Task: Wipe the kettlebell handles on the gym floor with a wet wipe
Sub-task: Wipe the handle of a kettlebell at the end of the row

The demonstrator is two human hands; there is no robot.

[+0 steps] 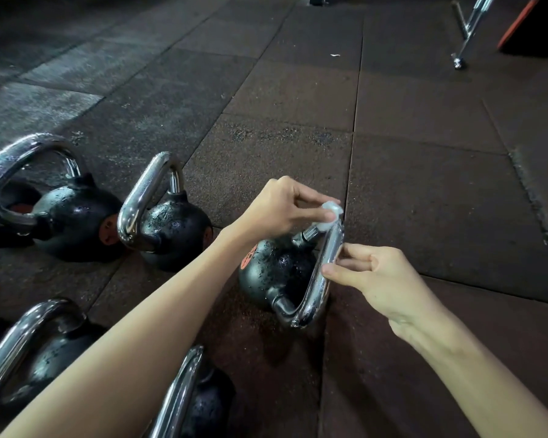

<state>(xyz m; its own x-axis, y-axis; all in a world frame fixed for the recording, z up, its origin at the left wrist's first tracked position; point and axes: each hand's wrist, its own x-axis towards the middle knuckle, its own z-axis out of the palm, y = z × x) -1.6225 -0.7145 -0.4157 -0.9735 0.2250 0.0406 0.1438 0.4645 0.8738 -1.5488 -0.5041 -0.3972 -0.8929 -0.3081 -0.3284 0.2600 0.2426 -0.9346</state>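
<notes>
A small black kettlebell point(272, 273) lies tipped on the rubber floor, its chrome handle point(325, 273) turned toward me. My left hand point(282, 207) pinches a crumpled white wet wipe point(331, 213) against the handle's upper corner. My right hand point(377, 279) pinches the middle of the handle bar between thumb and fingertips. Two more black kettlebells with chrome handles stand to the left, one point(171, 222) close by and a larger one point(73, 213) beyond it.
Two further kettlebells point(38, 349) point(196, 399) sit near the bottom edge under my left forearm. Dark rubber floor tiles point(424, 184) stretch ahead and to the right. A chrome bar stand point(470, 30) and an orange-edged black object point(535, 23) sit at top right.
</notes>
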